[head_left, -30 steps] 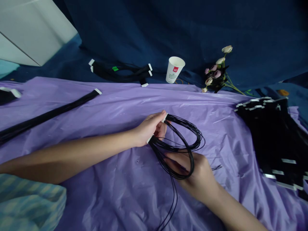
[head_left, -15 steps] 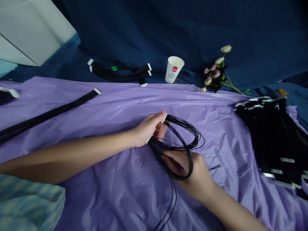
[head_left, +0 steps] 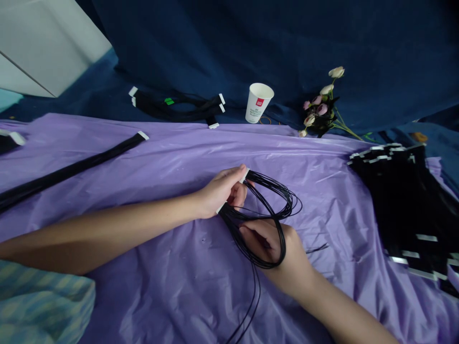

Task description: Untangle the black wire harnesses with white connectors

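Your left hand (head_left: 225, 191) pinches the cable (head_left: 289, 205) by its connectors (head_left: 245, 175); at four o'clock, your right hand (head_left: 292, 263) curls, hold unclear. Likely light, springy; grip connectors.

- On the side of the white paper cup (head_left: 253, 106), a slogan (head_left: 256, 113) is printed in small dark capitals, stacked in short lines.
- "BE" is set alone on the top line; the word beneath it is read less surely, apparently "FANTASTIC".
- "WITH LESS" is carried by the third line, and "PLASTIC" by the fourth, its letters slightly blurred.
- Above the slogan, a red square (head_left: 260, 102) is printed on the same cup; white characters are set inside it in two rows, too small to be read.
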Demonstrator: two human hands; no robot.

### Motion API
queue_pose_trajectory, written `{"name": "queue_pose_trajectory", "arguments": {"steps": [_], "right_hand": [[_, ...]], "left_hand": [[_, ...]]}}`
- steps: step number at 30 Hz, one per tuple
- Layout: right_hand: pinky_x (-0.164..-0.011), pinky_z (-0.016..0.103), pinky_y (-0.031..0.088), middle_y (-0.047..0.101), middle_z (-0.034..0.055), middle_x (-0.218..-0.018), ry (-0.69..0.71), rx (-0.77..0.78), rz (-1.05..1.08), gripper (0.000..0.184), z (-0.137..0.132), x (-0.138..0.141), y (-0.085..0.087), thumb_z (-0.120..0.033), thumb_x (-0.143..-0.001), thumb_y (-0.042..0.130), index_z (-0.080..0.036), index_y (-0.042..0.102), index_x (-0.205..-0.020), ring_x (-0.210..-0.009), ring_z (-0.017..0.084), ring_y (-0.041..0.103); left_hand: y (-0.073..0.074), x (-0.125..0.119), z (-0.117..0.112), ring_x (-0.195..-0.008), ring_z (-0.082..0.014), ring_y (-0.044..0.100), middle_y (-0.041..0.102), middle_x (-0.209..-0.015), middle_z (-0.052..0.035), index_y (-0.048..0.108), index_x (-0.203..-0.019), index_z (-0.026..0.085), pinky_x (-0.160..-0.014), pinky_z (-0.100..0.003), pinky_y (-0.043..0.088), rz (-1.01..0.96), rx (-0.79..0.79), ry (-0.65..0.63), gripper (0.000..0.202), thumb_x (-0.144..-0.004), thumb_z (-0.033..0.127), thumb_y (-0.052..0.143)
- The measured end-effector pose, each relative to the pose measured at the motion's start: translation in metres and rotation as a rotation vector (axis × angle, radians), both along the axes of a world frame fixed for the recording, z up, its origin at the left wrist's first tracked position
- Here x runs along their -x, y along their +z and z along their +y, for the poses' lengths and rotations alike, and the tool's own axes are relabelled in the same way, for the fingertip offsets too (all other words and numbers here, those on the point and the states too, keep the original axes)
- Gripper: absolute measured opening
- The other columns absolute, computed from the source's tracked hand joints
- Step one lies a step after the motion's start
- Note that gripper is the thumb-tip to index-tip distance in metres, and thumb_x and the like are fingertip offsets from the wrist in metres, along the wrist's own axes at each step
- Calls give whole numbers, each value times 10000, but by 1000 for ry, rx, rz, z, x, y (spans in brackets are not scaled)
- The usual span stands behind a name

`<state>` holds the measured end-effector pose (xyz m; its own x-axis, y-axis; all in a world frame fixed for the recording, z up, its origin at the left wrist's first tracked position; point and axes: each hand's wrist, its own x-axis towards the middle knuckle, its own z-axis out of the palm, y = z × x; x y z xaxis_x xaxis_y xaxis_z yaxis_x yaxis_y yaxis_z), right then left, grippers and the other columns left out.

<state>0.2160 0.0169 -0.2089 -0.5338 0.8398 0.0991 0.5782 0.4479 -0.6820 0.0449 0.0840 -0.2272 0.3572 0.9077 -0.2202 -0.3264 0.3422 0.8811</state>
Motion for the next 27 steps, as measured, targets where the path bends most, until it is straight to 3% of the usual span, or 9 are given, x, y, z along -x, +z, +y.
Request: {"name": "queue_pose_trajectory", "arguments": {"steps": [5,14,23,27], "right_hand": [[-574,237,361,631,18,-716,14,-26,11,159,0,0,-4,-177,-913,514,-196,669,-948,-615,124,580],[-570,243,338,604,3,-727,3,29,-1,106,1,1,1,-171,-888,512,-191,615,-872,-617,117,541],[-536,221,322,531,-32,-645,-80,80,107,85,0,3,2,-194,-888,531,-194,596,-834,-553,88,473],[-532,227,316,508,-29,-636,-117,136,98,88,0,4,6,-224,-892,531,-187,569,-822,-555,95,455]], "left_hand": [[2,0,0,-319,-81,373,460,-352,32,569,-775,137,-384,-195,245,14,-1,2,483,-931,565,405],[1,-1,0,-335,-89,393,467,-364,27,555,-790,149,-384,-187,256,30,18,19,448,-924,555,419],[0,-1,0,-343,-93,395,463,-368,19,516,-719,159,-383,-193,278,37,42,23,444,-918,546,430],[0,-1,0,-341,-91,393,460,-377,35,539,-783,162,-379,-188,268,24,33,24,438,-906,571,441]]}}
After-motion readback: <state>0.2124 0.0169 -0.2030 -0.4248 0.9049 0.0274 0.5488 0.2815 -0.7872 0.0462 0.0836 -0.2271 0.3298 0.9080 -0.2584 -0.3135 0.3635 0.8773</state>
